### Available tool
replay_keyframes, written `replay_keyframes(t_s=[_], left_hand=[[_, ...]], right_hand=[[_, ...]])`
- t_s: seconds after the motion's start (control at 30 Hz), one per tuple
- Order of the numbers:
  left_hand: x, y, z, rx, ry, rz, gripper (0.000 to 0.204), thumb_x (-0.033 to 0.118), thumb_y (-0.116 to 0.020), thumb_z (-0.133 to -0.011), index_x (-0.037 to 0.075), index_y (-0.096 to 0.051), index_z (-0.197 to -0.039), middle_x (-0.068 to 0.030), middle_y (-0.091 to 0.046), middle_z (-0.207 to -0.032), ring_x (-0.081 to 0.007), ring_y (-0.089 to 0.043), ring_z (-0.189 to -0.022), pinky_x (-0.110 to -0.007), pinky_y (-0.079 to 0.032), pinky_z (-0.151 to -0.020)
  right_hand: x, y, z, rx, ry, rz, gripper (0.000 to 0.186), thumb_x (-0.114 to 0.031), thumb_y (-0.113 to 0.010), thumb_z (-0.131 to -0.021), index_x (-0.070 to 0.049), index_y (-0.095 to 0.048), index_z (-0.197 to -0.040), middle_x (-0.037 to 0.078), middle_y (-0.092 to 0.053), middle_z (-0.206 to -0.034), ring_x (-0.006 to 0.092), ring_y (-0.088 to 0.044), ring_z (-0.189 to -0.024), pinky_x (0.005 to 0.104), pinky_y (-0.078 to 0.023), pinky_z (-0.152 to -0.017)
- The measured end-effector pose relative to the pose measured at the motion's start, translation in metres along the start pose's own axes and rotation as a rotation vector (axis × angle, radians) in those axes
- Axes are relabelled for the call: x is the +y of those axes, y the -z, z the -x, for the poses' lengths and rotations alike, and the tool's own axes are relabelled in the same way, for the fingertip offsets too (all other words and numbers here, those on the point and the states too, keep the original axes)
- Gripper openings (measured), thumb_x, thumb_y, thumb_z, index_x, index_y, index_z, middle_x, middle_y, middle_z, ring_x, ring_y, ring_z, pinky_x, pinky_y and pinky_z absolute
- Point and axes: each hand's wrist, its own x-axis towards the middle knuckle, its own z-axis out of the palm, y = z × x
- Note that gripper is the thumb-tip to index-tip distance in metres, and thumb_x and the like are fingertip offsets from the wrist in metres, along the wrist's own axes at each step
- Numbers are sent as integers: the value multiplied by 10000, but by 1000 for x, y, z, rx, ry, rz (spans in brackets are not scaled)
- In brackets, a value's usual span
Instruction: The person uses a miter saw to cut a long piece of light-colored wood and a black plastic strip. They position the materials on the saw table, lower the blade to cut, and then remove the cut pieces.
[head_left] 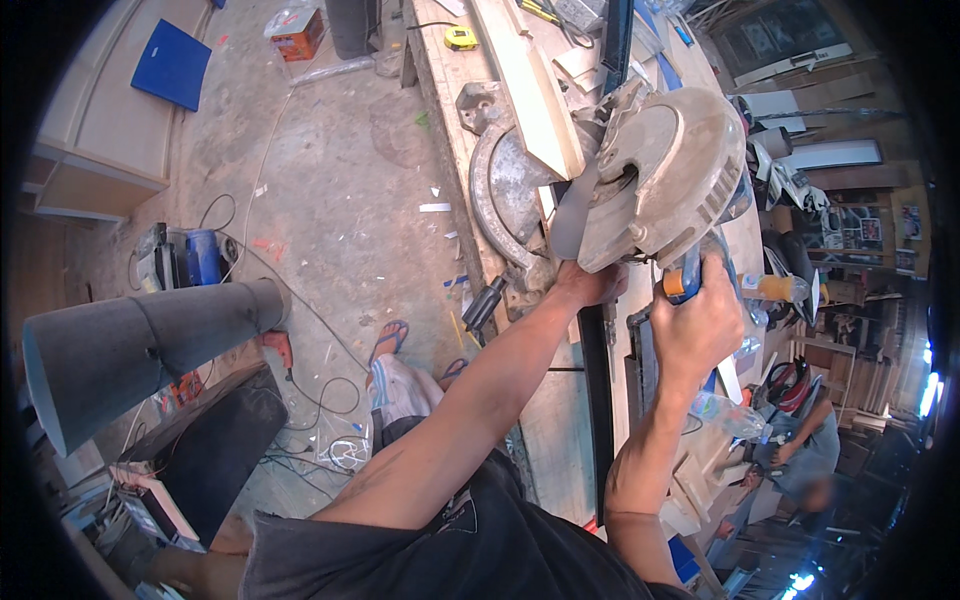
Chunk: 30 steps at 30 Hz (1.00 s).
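My right hand [700, 320] is closed around the blue-and-orange handle [681, 282] of a dusty mitre saw [680, 150]. My left hand [592, 284] rests low beside the saw's blade [577, 215], fingers curled and partly hidden under the guard; what it holds is unclear. A pale wooden board [525, 90] lies across the saw's round base [495, 180], reaching toward the blade. A long dark strip [596, 400] runs along the bench below my left hand. A black side handle [485, 300] sticks out at the base's near left.
The bench [545, 450] carries offcuts, a yellow tape measure [460, 38] and plastic bottles [725, 415]. At right, a co-worker [805, 460] is bent among timber. A grey roll [150, 350], blue containers [202, 255], a red drill [277, 345] and cables are on the left.
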Motion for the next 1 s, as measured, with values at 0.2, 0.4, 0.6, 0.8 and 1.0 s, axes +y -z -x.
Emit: replay_keyframes(t_s=[0.2,0.4,0.6,0.8,1.0], left_hand=[[0,-8,-2,-1,38,-26,224,360,-676,-919,167,-785,-949,-71,-773,-1130,-298,-709,-1157,-476,-527,-1051],[-1,-10,2,141,-42,-41,147,259,-620,-903,144,-673,-828,-99,-733,-905,-273,-702,-969,-457,-533,-899],[0,-6,-1,12,26,-108,333,431,-632,-945,203,-786,-1131,-109,-735,-1312,-362,-655,-1287,-519,-481,-1134],[1,-13,4,300,-113,-186,175,222,-543,-943,110,-664,-1002,-113,-732,-1056,-285,-704,-1072,-485,-537,-983],[-8,-22,-2,186,-131,-308,178,204,-528,-958,83,-649,-1004,-131,-726,-1052,-295,-705,-1069,-508,-540,-973]], right_hand=[[0,-1,1,12,-4,-10,355,-144,-838,-703,-91,-704,-1028,96,-706,-895,344,-701,-832,459,-528,-746],[-2,-2,1,37,9,-10,331,-144,-825,-707,-85,-699,-1007,94,-696,-877,344,-693,-814,458,-521,-733],[-3,-4,4,34,7,-11,336,-125,-824,-695,-83,-706,-1007,98,-693,-870,348,-690,-810,460,-518,-730],[-4,-5,7,30,5,-4,356,-125,-839,-683,-84,-707,-1011,101,-692,-867,350,-691,-809,460,-519,-732],[-5,-8,11,41,9,9,372,-142,-862,-675,-95,-706,-1009,92,-696,-870,334,-697,-813,445,-527,-745]])
